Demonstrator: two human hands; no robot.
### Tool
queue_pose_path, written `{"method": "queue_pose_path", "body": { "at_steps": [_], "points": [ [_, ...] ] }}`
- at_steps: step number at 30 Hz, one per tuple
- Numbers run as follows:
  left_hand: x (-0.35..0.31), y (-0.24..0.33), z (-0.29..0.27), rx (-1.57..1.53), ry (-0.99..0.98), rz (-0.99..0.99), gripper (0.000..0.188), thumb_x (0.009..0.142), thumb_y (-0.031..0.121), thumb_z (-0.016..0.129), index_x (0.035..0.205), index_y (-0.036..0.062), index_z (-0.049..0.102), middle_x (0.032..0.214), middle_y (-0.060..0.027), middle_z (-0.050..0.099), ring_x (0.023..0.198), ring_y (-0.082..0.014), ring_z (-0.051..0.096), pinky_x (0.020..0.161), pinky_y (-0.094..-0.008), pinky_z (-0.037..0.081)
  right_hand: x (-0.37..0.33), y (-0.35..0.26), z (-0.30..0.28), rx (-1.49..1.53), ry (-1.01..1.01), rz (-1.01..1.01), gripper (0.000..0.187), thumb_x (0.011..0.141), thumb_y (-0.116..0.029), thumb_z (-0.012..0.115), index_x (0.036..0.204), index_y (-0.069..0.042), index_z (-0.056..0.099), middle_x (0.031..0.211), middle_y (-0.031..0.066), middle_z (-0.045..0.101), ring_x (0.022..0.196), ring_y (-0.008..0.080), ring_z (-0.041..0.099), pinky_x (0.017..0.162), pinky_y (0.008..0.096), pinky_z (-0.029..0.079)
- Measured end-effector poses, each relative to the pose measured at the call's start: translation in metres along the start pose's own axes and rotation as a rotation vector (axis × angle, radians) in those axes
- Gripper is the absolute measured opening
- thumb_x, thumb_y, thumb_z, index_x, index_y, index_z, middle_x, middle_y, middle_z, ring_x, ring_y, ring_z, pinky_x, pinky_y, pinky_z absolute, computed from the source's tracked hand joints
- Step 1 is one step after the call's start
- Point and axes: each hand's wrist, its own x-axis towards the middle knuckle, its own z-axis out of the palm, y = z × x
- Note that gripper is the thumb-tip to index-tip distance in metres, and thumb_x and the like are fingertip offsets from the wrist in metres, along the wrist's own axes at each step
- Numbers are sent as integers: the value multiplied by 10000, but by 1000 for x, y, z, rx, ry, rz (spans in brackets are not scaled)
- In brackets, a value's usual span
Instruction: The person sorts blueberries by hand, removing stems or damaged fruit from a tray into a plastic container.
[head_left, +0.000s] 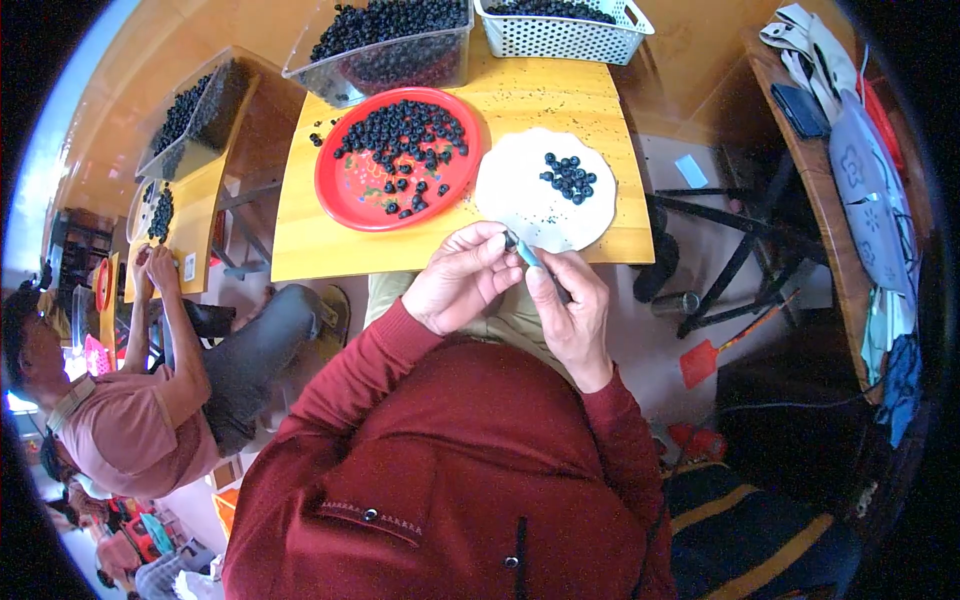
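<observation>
My left hand (462, 278) pinches a small, round, black bead-like piece (510, 240) between thumb and fingertips. In my right hand (574, 312) is a slim tool with a light-blue part (527, 256), its tip against or very close to that piece. What the tip is like cannot be made out. Both hands are just off the table's near edge. Beyond them, a white scalloped plate (508, 195) bears a cluster of the same black pieces (572, 186). To its left, a red round tray (324, 180) carries many more, mostly spread over its far half.
On the wooden table (300, 255), a clear bin (455, 68) and a white perforated basket (560, 44) hold black pieces at the back. Dark crumbs dot the tabletop. At left, a person (150, 430) works at another table. A red fly swatter (700, 362) is at right.
</observation>
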Motion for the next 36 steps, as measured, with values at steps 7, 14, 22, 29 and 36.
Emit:
{"method": "queue_pose_path", "body": {
  "at_steps": [7,14,22,29,36],
  "points": [
    [-1,-3,0,12,5,0,170,962,159,592,1090,46,592,1004,-58,654,910,-145,638,824,-300,548,-2,4,2,-1,37,-55,271,942,-185,639,1089,38,682,891,118,666,780,172,631,688,285,491],
    [-2,-5,4,34,-14,9,171,959,151,597,1095,49,584,1017,-56,652,945,-150,641,847,-305,543,-4,2,0,-12,64,-56,251,935,-180,647,1093,9,696,853,111,666,750,173,627,670,283,485],
    [-11,-1,23,108,-84,16,121,942,151,625,1026,69,595,931,-42,615,873,-152,572,798,-296,515,-11,39,-21,-52,228,137,249,949,-213,636,1049,4,706,788,80,656,695,131,588,627,287,459],
    [-11,12,13,135,32,62,120,934,159,642,1004,70,603,904,-28,602,856,-150,547,786,-287,515,-15,38,-23,49,218,194,272,948,-220,644,1032,32,703,684,31,549,656,100,487,601,276,393],
    [-12,56,-26,1025,421,408,127,882,25,688,1008,21,680,895,-43,695,760,-98,630,710,-238,516,-29,56,-28,122,233,274,237,953,-186,632,1001,40,686,708,16,551,658,79,475,591,264,393]
  ]
}}
